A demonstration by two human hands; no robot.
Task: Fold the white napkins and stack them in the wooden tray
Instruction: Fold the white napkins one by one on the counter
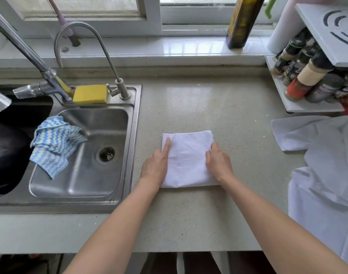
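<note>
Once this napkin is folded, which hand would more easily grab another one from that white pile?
Probably the right hand. The loose white napkins lie at the right of the counter, on that hand's side. The left hand rests on the folded napkin's far side and would have to cross over.

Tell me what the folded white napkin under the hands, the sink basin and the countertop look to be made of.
Folded white napkin: seemingly thin woven cloth, matte, with soft creases and a stitched hem along its far edge.
Sink basin: likely stainless steel, brushed silver, with blurred reflections and a metal drain.
Countertop: probably stone or a stone composite, pale beige with fine dark speckles and a glossy patch of window light.
</note>
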